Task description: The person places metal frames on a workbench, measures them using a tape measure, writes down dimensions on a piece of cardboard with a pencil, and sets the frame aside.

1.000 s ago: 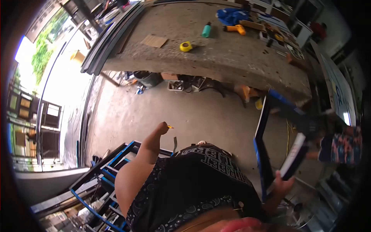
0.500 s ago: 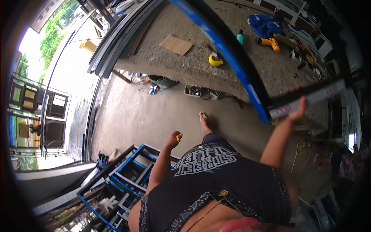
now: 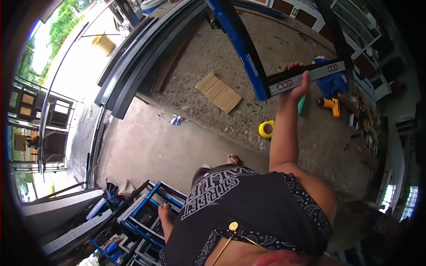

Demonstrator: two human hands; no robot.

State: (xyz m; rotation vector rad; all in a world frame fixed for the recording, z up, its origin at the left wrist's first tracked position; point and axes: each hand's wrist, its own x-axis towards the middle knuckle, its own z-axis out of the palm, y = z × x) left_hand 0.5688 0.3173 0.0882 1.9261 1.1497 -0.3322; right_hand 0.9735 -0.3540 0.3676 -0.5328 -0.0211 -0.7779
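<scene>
My right hand (image 3: pixel 294 83) is wrapped around the lower bar of a black metal frame (image 3: pixel 307 76), with the thumb over its pale strip of red print. Blue film reading STANDARD covers the frame's left bar, and the frame is raised over the workbench (image 3: pixel 186 91). At my side, my left hand (image 3: pixel 164 210) is low and closed on a small yellow-orange stick, mostly hidden by the fingers. Near my right forearm on the bench lies a yellow tape measure (image 3: pixel 266 129). Behind the forearm, a teal bottle (image 3: pixel 301 104) is partly covered.
A cardboard piece (image 3: pixel 218 92) and a yellow cordless drill (image 3: pixel 329 106) lie on the bench beside blue cloth (image 3: pixel 332 84). Long dark metal profiles (image 3: pixel 133 66) extend past its left edge. Blue-and-black frames (image 3: pixel 148 208) stand low on my left. White cabinets (image 3: pixel 293 9) stand behind.
My right hand has carried the frame leftward and up, further over the bench. My left hand has dropped down and left. My body and view have shifted toward the bench.
</scene>
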